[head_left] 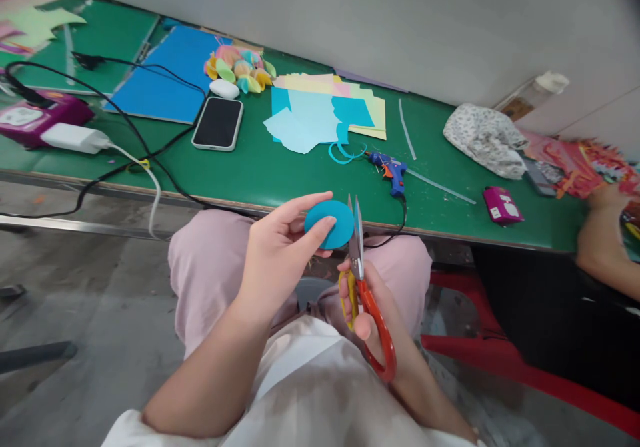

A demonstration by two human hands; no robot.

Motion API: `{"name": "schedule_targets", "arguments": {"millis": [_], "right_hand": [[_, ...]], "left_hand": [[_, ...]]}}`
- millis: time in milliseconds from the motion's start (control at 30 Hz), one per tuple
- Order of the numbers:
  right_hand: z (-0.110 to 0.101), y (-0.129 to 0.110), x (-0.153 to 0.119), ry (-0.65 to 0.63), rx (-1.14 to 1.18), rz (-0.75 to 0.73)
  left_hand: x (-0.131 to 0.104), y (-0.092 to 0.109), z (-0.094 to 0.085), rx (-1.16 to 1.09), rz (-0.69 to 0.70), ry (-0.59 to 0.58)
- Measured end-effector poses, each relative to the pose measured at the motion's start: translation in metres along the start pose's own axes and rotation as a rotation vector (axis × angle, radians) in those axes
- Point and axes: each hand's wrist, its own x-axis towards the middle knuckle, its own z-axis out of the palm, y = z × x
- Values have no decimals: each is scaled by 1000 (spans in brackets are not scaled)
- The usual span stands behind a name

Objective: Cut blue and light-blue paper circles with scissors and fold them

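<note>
Between the thumb and fingers of my left hand (283, 244) is a round blue paper disc (327, 224), held above my lap near the table edge. My right hand (373, 294) grips a pair of scissors (359, 260) with one red and one yellow handle. The blades point up and are slightly parted, close beside the disc's right edge. Past the table edge lie curled blue paper strips (345, 155) and a blue glue gun (391, 170) with a clear glue stick in its back.
Coloured paper sheets (310, 117), a phone (218, 124), a white mouse-shaped case (225, 88) and paper petals (240, 67) lie on the green table (280, 174). Black cables and a purple power block (50, 120) are at left. Another person's arm (607, 240) rests at right.
</note>
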Motion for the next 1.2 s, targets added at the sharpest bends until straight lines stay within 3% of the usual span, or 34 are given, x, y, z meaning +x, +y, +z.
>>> {"name": "schedule_targets", "arguments": {"millis": [633, 933, 1200], "right_hand": [[-3, -1, -1, -17, 43, 35], [-7, 9, 5, -34, -61, -91], [-5, 4, 4, -35, -77, -61]], "left_hand": [[4, 1, 0, -5, 29, 18], [4, 1, 1, -24, 33, -5], [2, 1, 2, -55, 43, -33]]}}
